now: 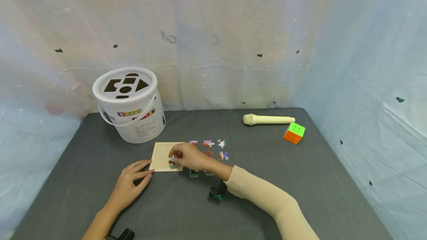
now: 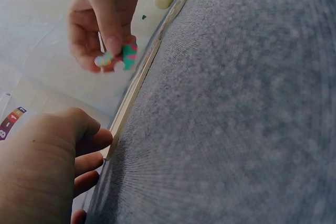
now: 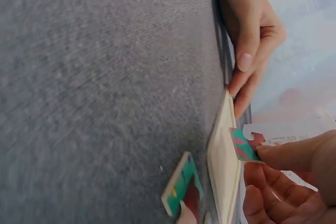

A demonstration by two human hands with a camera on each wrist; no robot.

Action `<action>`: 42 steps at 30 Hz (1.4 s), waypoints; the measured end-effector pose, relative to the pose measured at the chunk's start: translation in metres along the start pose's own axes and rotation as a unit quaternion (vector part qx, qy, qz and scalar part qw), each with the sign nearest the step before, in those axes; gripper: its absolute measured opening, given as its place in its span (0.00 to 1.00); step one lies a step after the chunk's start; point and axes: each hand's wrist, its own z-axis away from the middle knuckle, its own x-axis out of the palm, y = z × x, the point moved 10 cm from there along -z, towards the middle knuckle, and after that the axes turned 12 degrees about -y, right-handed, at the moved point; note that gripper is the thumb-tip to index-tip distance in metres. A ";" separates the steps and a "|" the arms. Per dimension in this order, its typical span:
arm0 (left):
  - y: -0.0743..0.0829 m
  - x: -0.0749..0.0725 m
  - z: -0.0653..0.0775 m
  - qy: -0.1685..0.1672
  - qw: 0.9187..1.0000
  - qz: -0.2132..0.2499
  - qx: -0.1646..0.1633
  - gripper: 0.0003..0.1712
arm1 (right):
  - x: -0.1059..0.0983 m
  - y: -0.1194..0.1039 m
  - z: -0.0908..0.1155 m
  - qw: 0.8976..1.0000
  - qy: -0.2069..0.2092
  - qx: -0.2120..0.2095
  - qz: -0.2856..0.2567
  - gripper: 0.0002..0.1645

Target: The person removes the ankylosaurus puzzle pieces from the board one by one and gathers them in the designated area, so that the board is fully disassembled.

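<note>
My right hand (image 1: 190, 156) pinches a green and brown jigsaw puzzle piece (image 3: 245, 144) between thumb and fingers, over the pale wooden puzzle tray (image 1: 163, 153). In the left wrist view the piece (image 2: 128, 56) hangs from the fingertips, above the tray's edge (image 2: 137, 85). My left hand (image 1: 131, 182) lies at the tray's left side, its loosely extended fingers touching the rim. More puzzle pieces (image 1: 223, 155) lie in rows just right of the tray, some hidden beneath my right forearm. One green piece (image 3: 181, 184) shows close up in the right wrist view.
Behind the tray on the left stands a white bucket (image 1: 146, 129) with shape holes in its lid and a handle. A cream microphone-shaped stick (image 1: 271, 120) and a green and orange puzzle cube (image 1: 294, 133) lie at the back right of the grey table (image 1: 260, 195).
</note>
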 end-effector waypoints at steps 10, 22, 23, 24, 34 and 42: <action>0.000 0.001 -0.003 -0.003 1.000 0.005 0.003 0.13 | -0.034 0.016 0.059 0.995 0.079 -0.030 -0.059 0.13; 0.001 -0.002 -0.001 -0.003 1.000 0.004 -0.001 0.13 | -0.051 0.063 0.128 0.993 0.094 0.043 -0.063 0.10; 0.001 -0.002 -0.001 -0.003 1.000 0.003 -0.002 0.13 | -0.049 0.067 0.132 0.992 0.091 0.052 -0.069 0.10; 0.001 -0.002 0.000 -0.003 1.000 0.003 -0.002 0.13 | -0.047 0.070 0.135 0.991 0.089 0.060 -0.075 0.09; 0.000 0.000 0.001 0.001 1.000 0.005 -0.001 0.13 | -0.034 0.077 0.154 0.983 0.102 0.080 -0.129 0.10; 0.001 -0.001 -0.001 0.002 1.000 0.008 0.001 0.13 | -0.032 0.081 0.156 0.981 0.113 0.103 -0.121 0.10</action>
